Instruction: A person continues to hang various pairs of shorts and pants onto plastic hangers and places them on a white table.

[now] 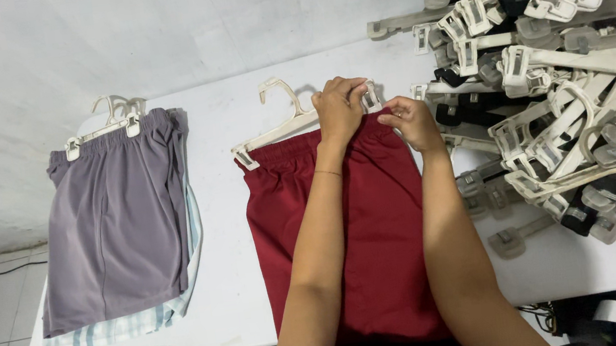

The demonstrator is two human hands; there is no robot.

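Dark red shorts lie flat on the white table, waistband at the far side. A cream clip hanger lies along that waistband; its left clip grips the band's left corner. My left hand pinches the hanger's right clip. My right hand holds the waistband's right corner just below that clip.
To the left, grey shorts on a white hanger lie on top of light striped shorts. A big heap of cream and grey clip hangers fills the table's right side. A white wall rises behind; tiled floor shows at the left.
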